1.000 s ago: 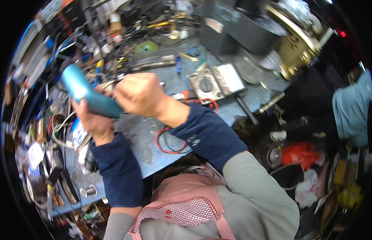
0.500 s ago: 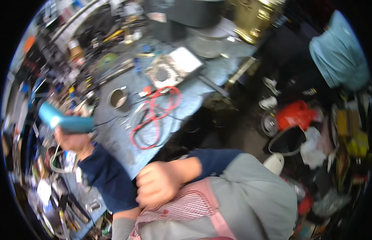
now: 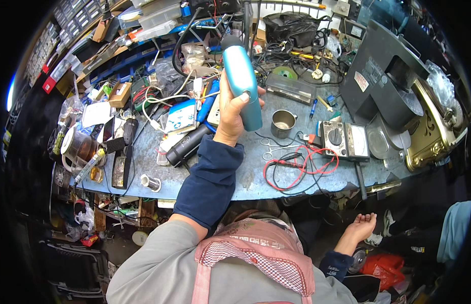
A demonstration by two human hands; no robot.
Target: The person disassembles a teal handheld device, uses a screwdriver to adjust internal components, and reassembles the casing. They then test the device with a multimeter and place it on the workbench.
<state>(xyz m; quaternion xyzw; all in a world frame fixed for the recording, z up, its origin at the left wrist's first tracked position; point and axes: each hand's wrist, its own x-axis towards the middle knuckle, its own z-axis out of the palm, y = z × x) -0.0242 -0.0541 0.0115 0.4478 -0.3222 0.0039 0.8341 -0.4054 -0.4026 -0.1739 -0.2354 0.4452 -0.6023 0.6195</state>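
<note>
My left hand is wrapped round a shiny teal L-shaped handheld device, holding it up over the workbench; its dark end points away from me. Whether it is a hair dryer or a massage gun I cannot tell. My right hand hangs at the right, beyond the bench's front edge, palm up with fingers loosely curled and nothing in it. To the right of the teal device stands a metal cup. Scissor-handled forceps lie below the cup, beside red and black test leads. An analog multimeter rests farther right.
A dark grey machine and a gold ornate object crowd the right side. A black cylinder, cables and a glass pot clutter the left. A red bag lies on the floor; a teal-clothed person is partly visible.
The view has swung toward the bench and sharpened. My left hand now holds the teal device up near the middle; my right hand has moved from before my chest out to the right and unclenched.
</note>
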